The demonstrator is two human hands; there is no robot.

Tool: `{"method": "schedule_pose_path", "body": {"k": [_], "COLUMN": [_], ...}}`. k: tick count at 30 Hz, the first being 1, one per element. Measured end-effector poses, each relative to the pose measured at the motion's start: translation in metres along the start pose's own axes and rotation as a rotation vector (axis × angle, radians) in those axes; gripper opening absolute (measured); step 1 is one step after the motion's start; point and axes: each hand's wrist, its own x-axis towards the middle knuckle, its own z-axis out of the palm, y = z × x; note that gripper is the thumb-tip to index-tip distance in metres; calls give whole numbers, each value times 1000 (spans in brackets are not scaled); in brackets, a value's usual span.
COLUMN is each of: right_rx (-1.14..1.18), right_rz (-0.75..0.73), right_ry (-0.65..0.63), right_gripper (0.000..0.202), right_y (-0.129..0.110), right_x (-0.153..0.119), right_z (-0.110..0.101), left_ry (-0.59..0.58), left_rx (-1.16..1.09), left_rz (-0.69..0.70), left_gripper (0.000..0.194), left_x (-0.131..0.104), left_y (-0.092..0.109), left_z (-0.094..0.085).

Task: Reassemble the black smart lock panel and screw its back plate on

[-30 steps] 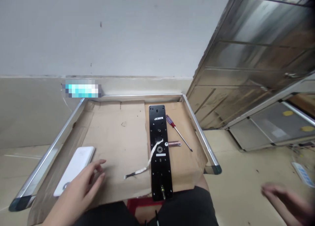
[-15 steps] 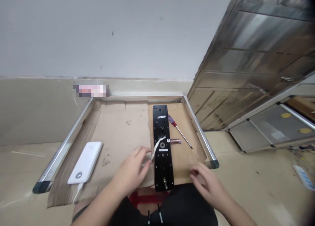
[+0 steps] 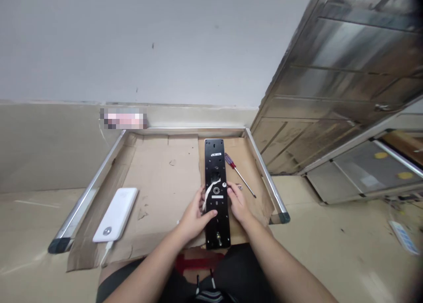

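A long black panel [image 3: 217, 162] with screw holes, small labels and a metal stud near its lower end lies lengthwise on the cardboard. My left hand [image 3: 197, 215] grips its left edge, the thumb resting on top of the panel. On the opposite edge, my right hand [image 3: 238, 202] holds the panel with bent fingers. A white cable [image 3: 210, 189] comes out of an opening in the panel and runs down to my left fingers. Right of the panel lies a screwdriver [image 3: 239, 175] with a purple-red handle. A copper-coloured piece [image 3: 239, 186] is mostly hidden behind my right hand.
A white power bank [image 3: 116, 215] with a plugged cable lies on the left of the cardboard [image 3: 158, 171]. A metal rail [image 3: 266, 175] borders the tabletop. Beyond it stand a wall and a metal door [image 3: 317, 96]. A power strip [image 3: 403, 237] lies on the floor.
Both hands have come in to the panel and taken hold of its sides. The right hand moved left and up, now covering most of the copper-coloured piece. The panel has shifted slightly.
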Motion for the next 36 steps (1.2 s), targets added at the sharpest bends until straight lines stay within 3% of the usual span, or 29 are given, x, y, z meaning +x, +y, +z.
{"method": "schedule_pose_path", "body": {"k": [4, 9, 17, 20, 22, 24, 26, 28, 29, 31, 33, 36], "right_rx": [84, 136, 69, 8, -48, -108, -174, -251, -290, -357, -404, -446], "right_rz": [-25, -53, -72, -85, -100, -117, -138, -165, -179, -206, -225, -241], "right_ry": [-46, -88, -158, -206, -218, -196, -129, -63, -46, -40, -39, -29], "right_gripper": [57, 62, 62, 56, 46, 37, 30, 21, 16, 10, 7, 7], "right_y": [9, 11, 9, 7, 7, 8, 9, 10, 10, 9, 8, 7], "right_x": [10, 25, 26, 27, 27, 26, 23, 20, 19, 18, 18, 19], "right_z": [6, 14, 9, 0, -9, -17, -22, -23, -22, -18, -16, -14], "left_ry": [-2, -26, -46, -42, 23, 145, 224, 120, 5, -95, -92, 1], "left_rx": [-33, 3, 153, 287, 462, 659, 814, 889, 921, 972, 1002, 989], "left_rz": [23, 73, 111, 127, 140, 163, 240, 350, 385, 386, 393, 451], "left_gripper": [93, 94, 87, 83, 84, 81, 60, 40, 34, 33, 35, 21], "left_x": [14, 29, 31, 31, 27, 18, 2, -16, -24, -37, -43, -42], "left_y": [-7, 2, 8, 9, 16, 28, 43, 53, 55, 52, 42, 27], "left_z": [-6, -16, -21, -24, -24, -18, -6, 9, 17, 28, 33, 32]}}
